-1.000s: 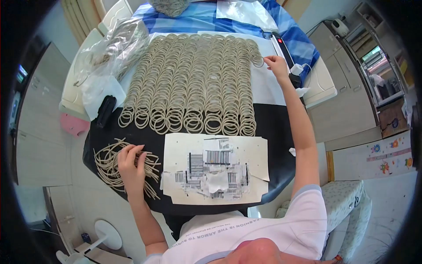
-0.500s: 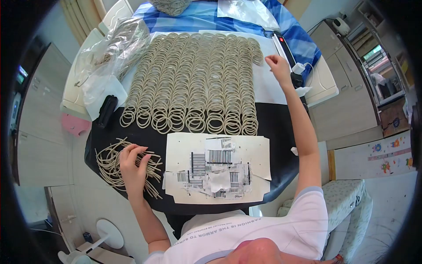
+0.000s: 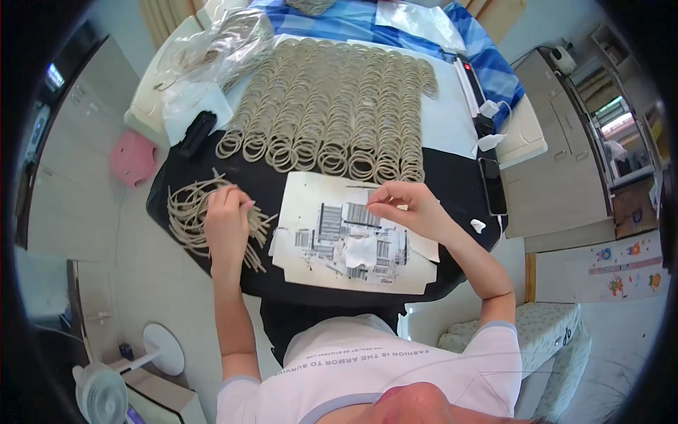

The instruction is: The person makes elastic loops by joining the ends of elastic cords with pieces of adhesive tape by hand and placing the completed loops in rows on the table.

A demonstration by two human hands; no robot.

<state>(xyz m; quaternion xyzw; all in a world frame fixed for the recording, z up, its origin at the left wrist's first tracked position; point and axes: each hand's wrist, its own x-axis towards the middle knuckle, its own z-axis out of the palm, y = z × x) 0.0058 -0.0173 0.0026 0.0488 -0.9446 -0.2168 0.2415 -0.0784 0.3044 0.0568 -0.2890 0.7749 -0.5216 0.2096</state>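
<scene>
My left hand (image 3: 227, 220) lies over a loose pile of cut beige cords (image 3: 189, 215), its fingers closed on cord at the pile's right side. The exact grip is partly hidden by the fingers. My right hand (image 3: 409, 206) is above a cream cardboard sheet (image 3: 304, 194), thumb and forefinger pinched together. Whatever may be between those fingertips is too small to make out. Patches of barcode labels (image 3: 330, 222) and a torn white paper piece (image 3: 360, 251) cover the sheet's middle. Just behind it, beige cord rings (image 3: 332, 113) lie overlapped in several long rows.
A clear plastic bag (image 3: 240, 42) of cords stands at the back left, near a black case (image 3: 198, 134). On the right are a power strip (image 3: 470, 88), a white plug (image 3: 489, 108) and a phone (image 3: 493, 187) with a cable. A pink stool (image 3: 133, 159) stands left of the table.
My right hand has come from the far right end of the ring rows down to the cardboard sheet. My left hand stays at the cord pile, its fingers drawn closer together. The camera view has shifted.
</scene>
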